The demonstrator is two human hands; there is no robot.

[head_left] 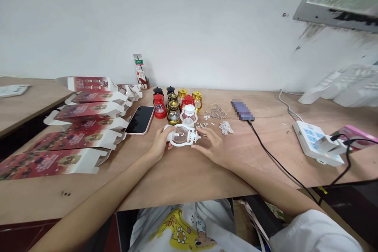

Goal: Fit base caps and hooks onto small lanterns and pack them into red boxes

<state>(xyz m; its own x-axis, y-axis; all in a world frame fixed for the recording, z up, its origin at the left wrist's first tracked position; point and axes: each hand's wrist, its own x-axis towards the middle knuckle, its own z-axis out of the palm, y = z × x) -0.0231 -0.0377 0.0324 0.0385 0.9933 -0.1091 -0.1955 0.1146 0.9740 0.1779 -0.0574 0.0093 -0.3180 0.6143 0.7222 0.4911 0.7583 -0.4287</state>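
A small white lantern point(180, 135) with a clear globe lies on its side between my hands, its top pointing right. My left hand point(161, 141) is closed around its base end. At the cap end, the thumb and fingers of my right hand point(213, 147) hold it from both sides. Just beyond it stands another white lantern point(189, 115), upright, with red lanterns point(159, 106), bronze-coloured lanterns point(174, 113), gold lanterns point(197, 101) and black lanterns point(157, 90) grouped behind. Small white parts point(226, 128) and a heap of thin wire pieces point(217, 111) lie to their right.
Printed red cartons point(97, 110) lie in a row on the left. A phone point(140, 120) rests beside them. Further right are a second phone point(242, 110) on a black cable, a power strip point(314, 141) with plugs, and white plastic bags point(345, 86). A small packet point(141, 71) leans against the wall.
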